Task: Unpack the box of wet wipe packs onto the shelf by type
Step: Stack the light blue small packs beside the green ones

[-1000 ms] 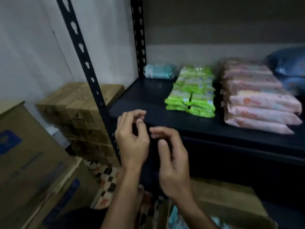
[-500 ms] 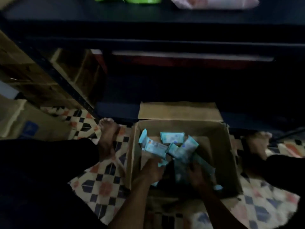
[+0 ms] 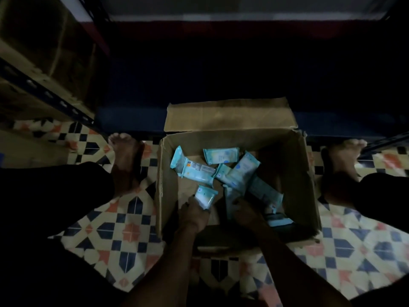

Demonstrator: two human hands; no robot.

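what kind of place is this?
Likely a small storeroom or shop back room: a slotted metal rack upright, stacked cartons behind it, and an open cardboard box of wipe packs on patterned floor tiles.

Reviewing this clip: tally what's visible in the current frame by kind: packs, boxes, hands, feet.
Light blue wipe packs, at least partly visible: 8 (dim, so approximate)
Cardboard box: 1
Hands in the box: 2, left hand and right hand, each holding a pack
Bare feet: 2
Total: 13
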